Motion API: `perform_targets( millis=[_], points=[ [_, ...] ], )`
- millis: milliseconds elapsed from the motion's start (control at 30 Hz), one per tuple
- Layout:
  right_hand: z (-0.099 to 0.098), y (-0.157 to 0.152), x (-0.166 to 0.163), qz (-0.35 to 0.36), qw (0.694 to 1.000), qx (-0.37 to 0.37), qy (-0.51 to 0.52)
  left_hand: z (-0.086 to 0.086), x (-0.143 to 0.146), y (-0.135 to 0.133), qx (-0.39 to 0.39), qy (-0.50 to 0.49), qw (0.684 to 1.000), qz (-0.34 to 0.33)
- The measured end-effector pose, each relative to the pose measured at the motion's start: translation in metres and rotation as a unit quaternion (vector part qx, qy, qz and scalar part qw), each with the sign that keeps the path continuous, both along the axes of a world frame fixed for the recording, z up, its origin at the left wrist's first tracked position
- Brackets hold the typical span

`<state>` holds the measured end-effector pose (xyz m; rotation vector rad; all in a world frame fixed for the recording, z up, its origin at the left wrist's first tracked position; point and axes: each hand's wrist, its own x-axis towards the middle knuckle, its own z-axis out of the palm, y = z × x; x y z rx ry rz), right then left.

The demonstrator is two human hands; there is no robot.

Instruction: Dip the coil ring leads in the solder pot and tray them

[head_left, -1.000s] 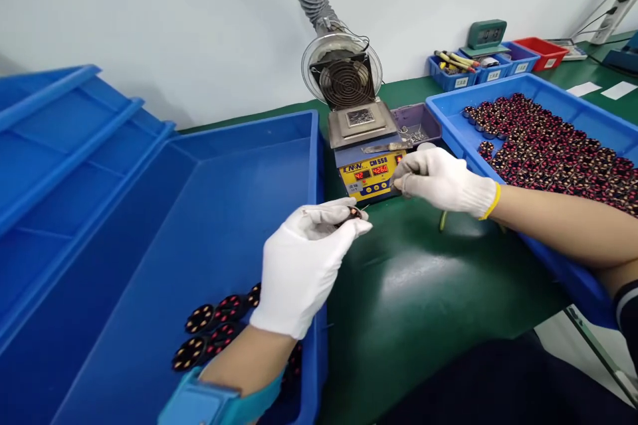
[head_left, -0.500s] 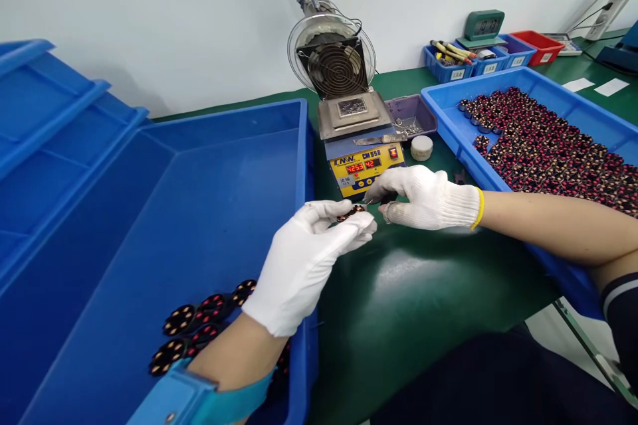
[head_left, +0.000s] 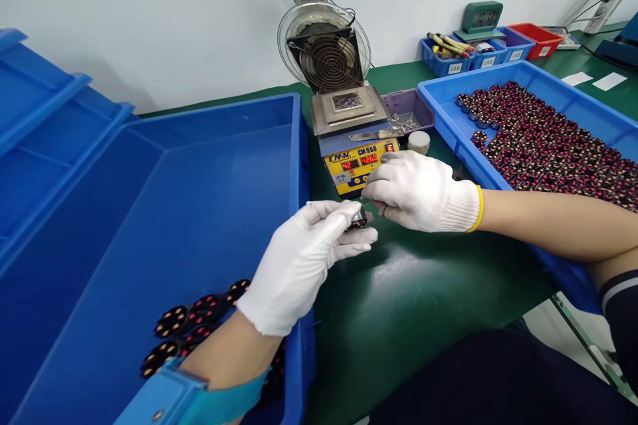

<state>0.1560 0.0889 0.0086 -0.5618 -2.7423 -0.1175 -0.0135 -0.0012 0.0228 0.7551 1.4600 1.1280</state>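
My left hand, in a white glove, pinches a small round motor stator, turned so that its silvery side shows. Its other fingers curve below the part. Close on the right, my gloved right hand is closed, knuckles up, in front of the solder pot with its red digits. A thin wire-like line runs between its fingertips and the stator. What sits inside the right fingers is hidden.
A large blue tray on the left has several stators at its near end. Another blue tray on the right is crowded with stators. A fan stands behind the pot; a white round tub sits beside it.
The stator has been turned in my left hand, from its coil face showing to its metal side showing. My right hand has rolled over, knuckles upward, staying close to the stator.
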Motion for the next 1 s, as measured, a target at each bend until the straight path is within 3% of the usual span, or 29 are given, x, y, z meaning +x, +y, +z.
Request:
perform_targets(
  millis=[400, 567, 633, 700, 767, 833, 900, 1000],
  points=[
    [0.010, -0.008, 0.000, 0.016, 0.996, 0.041, -0.079, -0.002, 0.002, 0.000, 0.004, 0.048, 0.998, -0.027],
    [0.020, -0.006, 0.006, -0.092, 0.993, 0.001, -0.074, -0.002, 0.002, -0.002, 0.013, 0.068, 0.997, -0.032],
    [0.022, 0.001, 0.010, -0.160, 0.985, -0.059, -0.009, -0.003, 0.000, -0.003, 0.034, 0.097, 0.994, -0.026],
    [0.019, 0.009, 0.011, -0.170, 0.961, -0.207, 0.071, -0.005, -0.001, -0.004, 0.074, 0.149, 0.985, -0.033],
    [0.014, 0.016, 0.010, -0.118, 0.898, -0.406, 0.122, -0.008, -0.002, -0.008, 0.122, 0.240, 0.962, -0.051],
    [0.008, 0.020, 0.006, -0.028, 0.820, -0.559, 0.119, -0.010, -0.003, -0.012, 0.155, 0.343, 0.923, -0.073],
    [0.005, 0.021, 0.002, 0.046, 0.771, -0.628, 0.096, -0.012, -0.003, -0.016, 0.170, 0.421, 0.886, -0.089],
    [0.005, 0.019, -0.002, 0.109, 0.757, -0.641, 0.061, -0.014, -0.002, -0.020, 0.182, 0.468, 0.857, -0.115]
  ],
)
